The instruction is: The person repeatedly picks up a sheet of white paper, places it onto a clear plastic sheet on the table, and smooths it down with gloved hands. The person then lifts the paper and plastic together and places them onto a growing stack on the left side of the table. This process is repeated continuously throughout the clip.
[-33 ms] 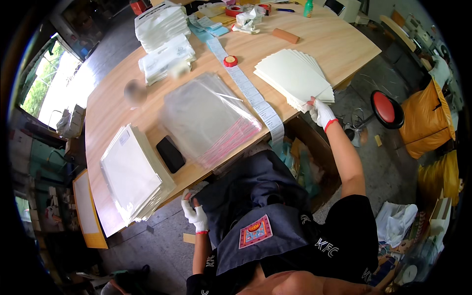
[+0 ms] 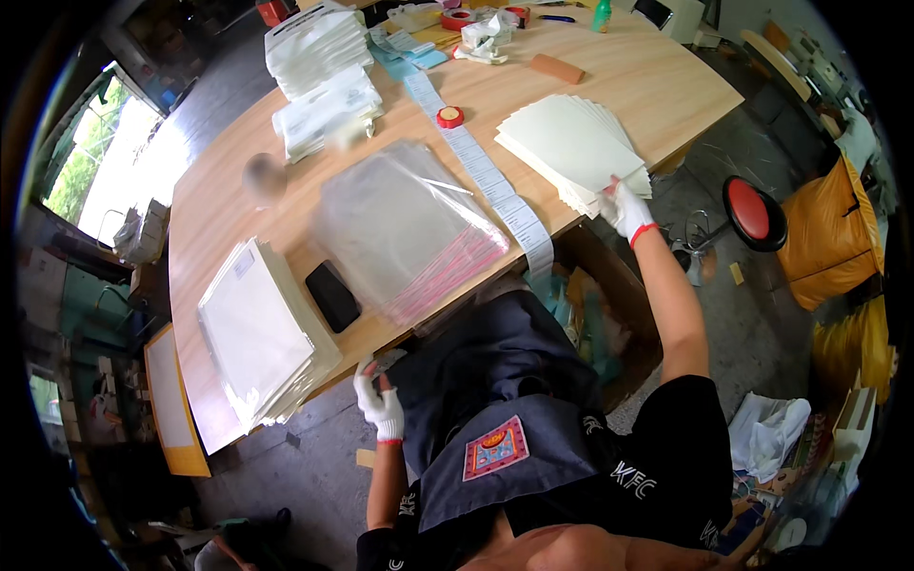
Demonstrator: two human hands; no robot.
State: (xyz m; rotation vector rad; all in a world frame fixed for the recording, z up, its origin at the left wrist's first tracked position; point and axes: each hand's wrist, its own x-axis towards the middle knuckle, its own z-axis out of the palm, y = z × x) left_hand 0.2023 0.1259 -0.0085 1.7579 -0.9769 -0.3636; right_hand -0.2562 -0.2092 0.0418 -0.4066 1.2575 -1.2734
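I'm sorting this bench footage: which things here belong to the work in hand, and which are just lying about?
In hand:
right hand on the cream card stack
left hand at the table edge
clear bag pile
label strip

Lying about:
black phone
red stool
orange sack
tape roll

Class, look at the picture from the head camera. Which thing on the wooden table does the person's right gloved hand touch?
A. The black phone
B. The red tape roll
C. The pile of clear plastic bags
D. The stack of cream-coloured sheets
D. The right hand rests on the near corner of the stack of cream-coloured sheets by the table's edge, while the left hand is below the table.
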